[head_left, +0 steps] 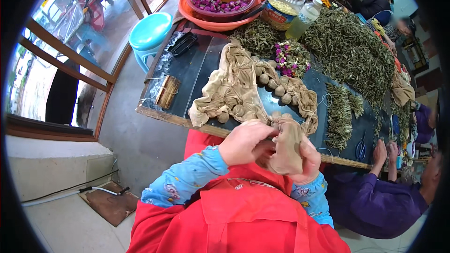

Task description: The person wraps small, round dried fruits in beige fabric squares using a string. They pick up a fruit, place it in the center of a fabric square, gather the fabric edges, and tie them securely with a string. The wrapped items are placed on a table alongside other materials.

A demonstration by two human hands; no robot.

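In the head view, my left hand [248, 143] has its fingers curled at a piece of tan cloth [286, 152] held in front of my red apron, over the table's front edge. My right hand [307, 159] grips that cloth from the right; some fingers are hidden behind it. Beyond them lie crumpled tan cloths [225, 89], one in a large heap and one curving to the right, with several round wrapped balls [274, 84] along them. What is inside the held cloth is hidden.
The dark tabletop [180, 79] bears a wooden bundle [168, 91], dried leaves [349, 47], scissors [361, 147], petal basins [215, 9], jar [281, 7], bottle [304, 21] and flower cluster [290, 61]. A blue stool [150, 33] stands left. A co-worker in purple [370, 201] works right; others sit farther back.
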